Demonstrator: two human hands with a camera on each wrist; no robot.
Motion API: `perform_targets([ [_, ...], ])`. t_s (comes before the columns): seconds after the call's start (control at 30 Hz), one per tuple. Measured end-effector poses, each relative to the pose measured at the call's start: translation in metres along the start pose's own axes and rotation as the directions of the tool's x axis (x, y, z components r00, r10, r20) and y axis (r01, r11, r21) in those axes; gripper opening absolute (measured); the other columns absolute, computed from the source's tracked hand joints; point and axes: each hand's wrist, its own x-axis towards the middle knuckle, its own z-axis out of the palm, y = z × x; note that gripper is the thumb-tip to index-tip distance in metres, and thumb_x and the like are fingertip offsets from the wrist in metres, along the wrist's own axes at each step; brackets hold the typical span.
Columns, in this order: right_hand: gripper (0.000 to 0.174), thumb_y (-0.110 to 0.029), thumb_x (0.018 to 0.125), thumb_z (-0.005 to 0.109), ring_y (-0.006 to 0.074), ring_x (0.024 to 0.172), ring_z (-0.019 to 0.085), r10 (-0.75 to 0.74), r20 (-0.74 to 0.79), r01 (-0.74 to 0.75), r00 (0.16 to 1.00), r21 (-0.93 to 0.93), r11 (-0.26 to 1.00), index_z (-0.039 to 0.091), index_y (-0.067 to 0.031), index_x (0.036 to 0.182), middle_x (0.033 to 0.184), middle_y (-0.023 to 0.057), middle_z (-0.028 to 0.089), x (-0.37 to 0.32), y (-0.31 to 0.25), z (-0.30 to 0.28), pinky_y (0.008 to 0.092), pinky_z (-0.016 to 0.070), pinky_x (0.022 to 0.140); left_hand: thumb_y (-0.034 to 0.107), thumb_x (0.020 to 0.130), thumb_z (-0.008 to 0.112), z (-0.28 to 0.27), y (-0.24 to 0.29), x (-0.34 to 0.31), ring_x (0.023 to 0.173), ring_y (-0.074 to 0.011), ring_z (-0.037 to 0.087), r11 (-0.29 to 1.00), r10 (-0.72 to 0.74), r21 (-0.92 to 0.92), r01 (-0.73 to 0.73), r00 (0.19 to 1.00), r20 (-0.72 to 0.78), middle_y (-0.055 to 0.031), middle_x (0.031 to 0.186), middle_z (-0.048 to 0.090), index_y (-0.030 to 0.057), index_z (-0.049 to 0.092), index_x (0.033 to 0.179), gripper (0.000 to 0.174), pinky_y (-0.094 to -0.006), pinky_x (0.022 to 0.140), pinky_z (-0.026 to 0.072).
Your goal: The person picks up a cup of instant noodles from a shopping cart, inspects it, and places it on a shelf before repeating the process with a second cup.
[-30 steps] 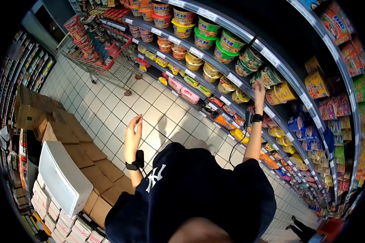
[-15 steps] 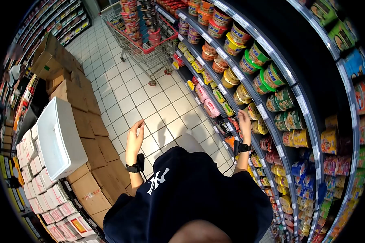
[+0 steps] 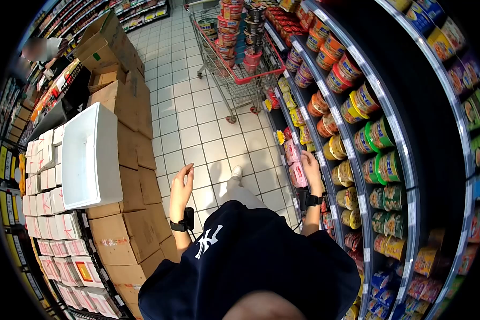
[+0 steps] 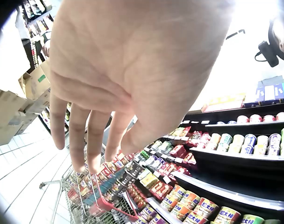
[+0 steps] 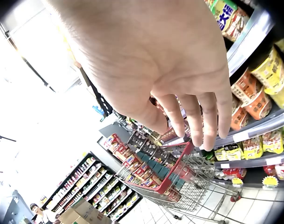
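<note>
Noodle tubs [image 3: 390,166] line the shelves [image 3: 350,145] along the person's right side. Near them is the right hand [image 3: 311,175], loosely open and holding nothing, close to two pink packs [image 3: 296,175] on a low shelf. The left hand [image 3: 181,191], also relaxed and free, hovers above the pale tiled floor [image 3: 192,138]. Farther ahead, one wire cart [image 3: 261,78] carries tall stacks of red tubs [image 3: 228,40] and dark tubs [image 3: 254,34]. Leftward, one white bin [image 3: 106,154] sits atop stacked white packets [image 3: 66,226], beside brown cardboard boxes [image 3: 138,237].
</note>
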Motion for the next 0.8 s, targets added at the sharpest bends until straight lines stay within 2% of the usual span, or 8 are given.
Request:
perform_targets([
  [0.07,0.03,-0.017,0.093,0.052,0.0141,0.077,0.058,-0.056,0.03,0.054,0.998,0.073,0.996,0.059,0.001,0.117,0.085,0.0077,0.065,0.035,-0.03,0.024,0.0274,0.0468,0.073,0.021,0.096,0.05,-0.007,0.0,0.028,0.106,-0.031,0.062,0.999,-0.048,0.012,0.048,0.998,-0.037,-0.0204,0.109,0.065,-0.0009,0.06,0.118,0.032,-0.0365,0.09,0.0463],
  [0.17,0.03,-0.018,0.094,0.053,0.013,0.076,0.056,-0.103,0.084,0.091,0.991,0.133,0.987,0.059,-0.001,0.118,0.082,0.0065,0.062,0.087,-0.015,0.055,0.0264,0.046,0.072,0.021,0.096,0.05,-0.017,0.007,0.059,0.108,-0.032,0.061,0.997,-0.075,0.011,0.076,0.995,-0.066,-0.0208,0.11,0.065,-0.0009,0.059,0.118,0.033,-0.0369,0.091,0.0461],
  [0.2,0.029,-0.016,0.095,0.053,0.015,0.094,0.063,-0.056,0.131,0.042,0.99,0.101,0.994,0.058,0.0019,0.117,0.098,0.0105,0.067,0.089,-0.017,0.054,0.0262,0.0474,0.083,0.021,0.096,0.05,-0.019,0.003,0.06,0.108,-0.032,0.061,0.997,-0.072,0.013,0.073,0.995,-0.068,-0.0208,0.11,0.065,-0.0009,0.059,0.118,0.033,-0.0369,0.091,0.0461],
  [0.23,0.029,-0.016,0.095,0.053,0.015,0.094,0.063,-0.07,0.136,0.056,0.988,0.102,0.993,0.058,0.0019,0.117,0.098,0.0105,0.067,0.113,-0.027,0.059,0.0262,0.0474,0.083,0.021,0.096,0.05,-0.02,0.0,0.081,0.108,-0.0325,0.061,0.998,-0.057,0.029,0.06,0.995,-0.08,-0.0209,0.11,0.065,-0.0008,0.059,0.118,0.032,-0.0368,0.09,0.0463],
  [0.37,0.031,-0.017,0.095,0.054,0.0134,0.089,0.061,-0.083,0.138,0.063,0.987,0.146,0.987,0.058,0.0013,0.119,0.1,0.009,0.066,0.157,-0.055,0.073,0.0249,0.0468,0.081,0.019,0.095,0.052,-0.02,0.007,0.129,0.102,-0.0272,0.064,0.998,-0.031,0.049,0.037,0.993,-0.114,-0.0185,0.106,0.067,-0.0023,0.06,0.117,0.031,-0.0338,0.089,0.0467],
  [0.57,0.032,-0.017,0.093,0.054,0.0116,0.085,0.057,0.002,0.12,-0.012,0.993,0.082,0.997,0.058,0.0003,0.12,0.096,0.0064,0.065,0.2,-0.079,0.075,0.025,0.045,0.078,0.019,0.095,0.052,-0.009,0.021,0.19,0.104,-0.0305,0.063,0.999,-0.023,0.032,0.027,0.993,-0.114,-0.0197,0.107,0.066,-0.0008,0.06,0.117,0.03,-0.0353,0.089,0.047],
  [0.6,0.029,-0.018,0.093,0.056,0.0066,0.059,0.047,-0.134,0.025,0.13,0.991,0.133,0.983,0.06,0.0002,0.116,0.068,-0.0001,0.053,0.199,-0.077,0.081,0.0235,0.0397,0.054,0.019,0.095,0.051,-0.008,0.022,0.191,0.104,-0.0333,0.063,1.0,-0.006,0.025,0.009,0.994,-0.109,-0.0208,0.108,0.065,-0.0007,0.06,0.117,0.031,-0.0365,0.088,0.0475],
  [0.8,0.029,-0.016,0.094,0.055,0.0082,0.071,0.052,-0.011,0.136,-0.007,0.991,0.132,0.991,0.059,0.0003,0.117,0.079,0.0028,0.059,0.233,-0.067,0.091,0.0236,0.0434,0.065,0.018,0.094,0.053,0.018,0.014,0.23,0.101,-0.0319,0.063,1.0,-0.003,-0.003,0.003,0.998,-0.067,-0.0206,0.107,0.066,-0.0017,0.061,0.115,0.03,-0.0362,0.087,0.0479],
])
